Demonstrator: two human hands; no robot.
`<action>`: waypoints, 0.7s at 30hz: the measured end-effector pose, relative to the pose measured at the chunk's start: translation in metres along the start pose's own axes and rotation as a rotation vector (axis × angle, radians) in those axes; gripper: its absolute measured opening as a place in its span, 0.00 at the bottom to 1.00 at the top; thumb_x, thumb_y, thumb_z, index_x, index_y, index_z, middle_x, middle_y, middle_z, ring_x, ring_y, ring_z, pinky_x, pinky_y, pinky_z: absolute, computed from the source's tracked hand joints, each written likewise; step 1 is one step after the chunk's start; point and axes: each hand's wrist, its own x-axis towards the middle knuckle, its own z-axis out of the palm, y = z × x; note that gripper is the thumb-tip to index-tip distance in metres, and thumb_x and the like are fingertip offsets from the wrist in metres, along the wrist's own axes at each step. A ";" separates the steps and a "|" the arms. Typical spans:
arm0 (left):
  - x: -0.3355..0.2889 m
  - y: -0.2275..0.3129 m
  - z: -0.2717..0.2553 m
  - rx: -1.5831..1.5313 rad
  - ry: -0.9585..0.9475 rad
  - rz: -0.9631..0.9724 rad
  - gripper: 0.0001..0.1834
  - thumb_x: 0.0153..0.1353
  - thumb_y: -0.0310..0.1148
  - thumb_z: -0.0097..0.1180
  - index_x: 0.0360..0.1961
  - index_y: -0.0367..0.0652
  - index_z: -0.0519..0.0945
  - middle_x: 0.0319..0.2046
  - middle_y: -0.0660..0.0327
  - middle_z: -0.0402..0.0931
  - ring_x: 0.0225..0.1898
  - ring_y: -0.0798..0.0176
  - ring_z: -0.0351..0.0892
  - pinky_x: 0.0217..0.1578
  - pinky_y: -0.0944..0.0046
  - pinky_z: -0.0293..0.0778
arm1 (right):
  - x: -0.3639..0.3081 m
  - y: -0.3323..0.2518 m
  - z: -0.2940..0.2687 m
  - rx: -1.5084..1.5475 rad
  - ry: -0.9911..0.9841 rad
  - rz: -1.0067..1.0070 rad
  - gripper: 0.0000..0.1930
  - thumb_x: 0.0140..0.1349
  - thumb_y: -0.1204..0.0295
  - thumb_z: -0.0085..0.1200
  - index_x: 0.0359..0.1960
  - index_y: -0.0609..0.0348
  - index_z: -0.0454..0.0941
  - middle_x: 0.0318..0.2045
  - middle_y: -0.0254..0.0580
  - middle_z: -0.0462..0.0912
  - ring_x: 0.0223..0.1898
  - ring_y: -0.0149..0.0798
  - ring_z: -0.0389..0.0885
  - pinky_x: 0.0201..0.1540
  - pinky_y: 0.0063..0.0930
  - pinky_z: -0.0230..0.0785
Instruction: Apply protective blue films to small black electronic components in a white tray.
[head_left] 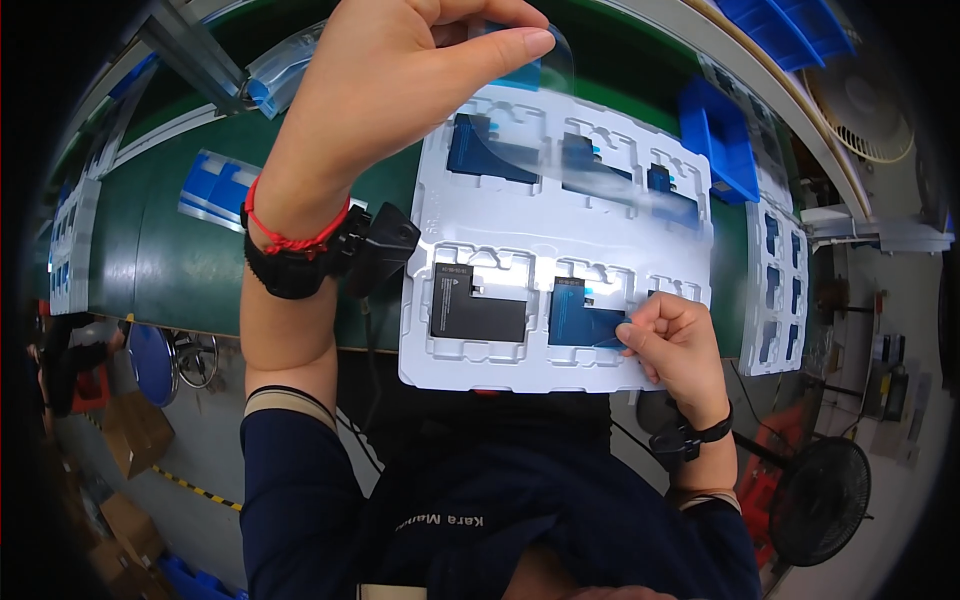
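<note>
A white moulded tray [487,222] lies before me, with flat L-shaped cells that look like battery packs in its recesses. My left hand [415,60] is raised over the tray's far side, thumb and fingers closed on a clear plastic film [562,65] that hangs over the far row. Down at the near row, my right hand [680,345] pinches the right edge of a blue film on the middle battery pack [580,318]. The near-left battery pack [478,308] is plain black. My right hand partly covers the near-right recess.
The tray rests on a green workbench [150,245]. Blue-and-clear strips [218,185] lie left of it. A blue bin [718,140] stands at the far right, beside another filled tray [780,345]. A black fan [820,500] is at the lower right.
</note>
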 end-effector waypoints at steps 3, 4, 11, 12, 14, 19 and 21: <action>0.000 -0.011 -0.002 -0.084 -0.017 0.114 0.09 0.56 0.21 0.59 0.38 0.28 0.80 0.28 0.60 0.80 0.27 0.76 0.76 0.27 0.78 0.71 | -0.002 -0.001 0.004 -0.039 0.026 -0.004 0.05 0.55 0.79 0.58 0.24 0.61 0.75 0.17 0.33 0.79 0.14 0.16 0.67 0.13 0.12 0.55; 0.000 -0.012 -0.002 -0.117 -0.022 0.136 0.09 0.56 0.21 0.59 0.38 0.28 0.80 0.28 0.60 0.80 0.27 0.76 0.76 0.27 0.78 0.71 | -0.002 0.000 0.005 -0.037 0.028 -0.003 0.05 0.55 0.79 0.58 0.24 0.61 0.75 0.17 0.33 0.79 0.14 0.16 0.67 0.13 0.12 0.55; -0.002 0.014 0.001 0.029 0.026 -0.027 0.08 0.56 0.20 0.59 0.37 0.28 0.80 0.27 0.60 0.80 0.27 0.76 0.76 0.26 0.78 0.71 | -0.009 0.013 0.019 -0.398 0.216 -0.274 0.05 0.52 0.79 0.60 0.27 0.63 0.75 0.17 0.33 0.78 0.16 0.21 0.71 0.20 0.17 0.64; -0.004 0.013 -0.003 0.022 0.012 0.014 0.08 0.56 0.20 0.59 0.37 0.28 0.80 0.27 0.60 0.80 0.26 0.76 0.76 0.26 0.77 0.71 | -0.011 0.010 0.024 -0.514 0.251 -0.347 0.07 0.51 0.79 0.61 0.30 0.64 0.75 0.15 0.34 0.76 0.16 0.23 0.71 0.20 0.19 0.65; -0.005 0.011 -0.006 0.004 -0.001 0.080 0.08 0.56 0.21 0.58 0.37 0.28 0.80 0.27 0.59 0.80 0.27 0.75 0.76 0.26 0.77 0.71 | -0.014 0.001 0.035 -0.591 0.274 -0.376 0.11 0.50 0.79 0.62 0.34 0.64 0.74 0.15 0.35 0.75 0.15 0.25 0.71 0.20 0.20 0.65; 0.002 -0.014 -0.006 0.008 -0.025 0.220 0.09 0.56 0.20 0.54 0.38 0.29 0.80 0.27 0.61 0.80 0.28 0.76 0.75 0.28 0.76 0.71 | -0.004 -0.022 0.024 -0.696 0.443 -0.505 0.24 0.48 0.78 0.65 0.49 0.63 0.71 0.23 0.34 0.74 0.16 0.22 0.67 0.19 0.19 0.60; -0.001 0.004 0.004 -0.015 -0.164 0.189 0.14 0.53 0.19 0.53 0.43 0.31 0.78 0.24 0.64 0.78 0.25 0.74 0.73 0.28 0.74 0.71 | -0.001 -0.038 0.014 -0.708 0.511 -0.712 0.24 0.49 0.81 0.63 0.50 0.63 0.71 0.32 0.37 0.76 0.20 0.21 0.69 0.22 0.14 0.61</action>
